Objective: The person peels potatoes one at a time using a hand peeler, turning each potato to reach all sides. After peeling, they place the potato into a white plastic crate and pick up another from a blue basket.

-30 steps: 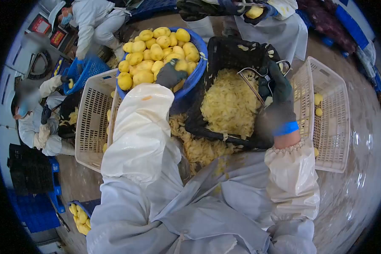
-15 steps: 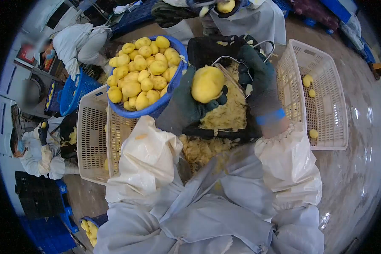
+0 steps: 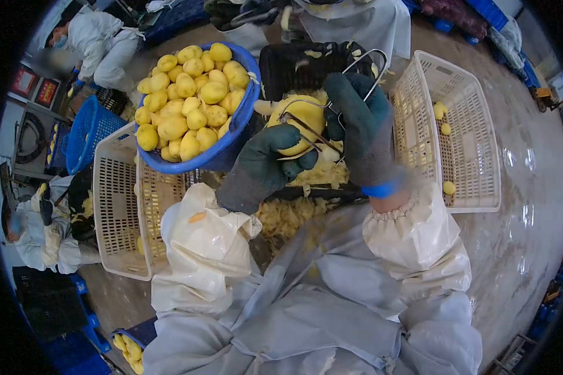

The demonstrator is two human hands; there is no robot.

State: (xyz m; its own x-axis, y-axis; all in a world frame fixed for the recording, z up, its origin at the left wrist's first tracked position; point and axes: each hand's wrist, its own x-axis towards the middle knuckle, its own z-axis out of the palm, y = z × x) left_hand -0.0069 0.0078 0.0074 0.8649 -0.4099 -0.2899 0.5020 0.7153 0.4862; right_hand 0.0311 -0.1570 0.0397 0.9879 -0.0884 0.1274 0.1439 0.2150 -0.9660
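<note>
In a dark green glove, my left hand (image 3: pixel 266 164) is wrapped round a large peeled yellow potato (image 3: pixel 294 122) from below. My gloved right hand (image 3: pixel 358 119) grips a peeler with a looped wire handle (image 3: pixel 376 69), and its blade lies across the potato. Pale peelings (image 3: pixel 322 175) fill the black crate (image 3: pixel 284 65) beneath both hands. To the left of my hands, a blue basket (image 3: pixel 251 100) is heaped with peeled yellow potatoes (image 3: pixel 191 94).
A white crate (image 3: pixel 481 125) at right holds a few potatoes. More white crates (image 3: pixel 116 206) stand at left, beside a blue basket (image 3: pixel 81 134). Co-workers in pale clothing (image 3: pixel 97 44) are at upper left, lower left and across the black crate.
The peeler has come down from the right onto the potato. My hands are closer together, and the view has shifted, moving the blue basket and crates left in the picture.
</note>
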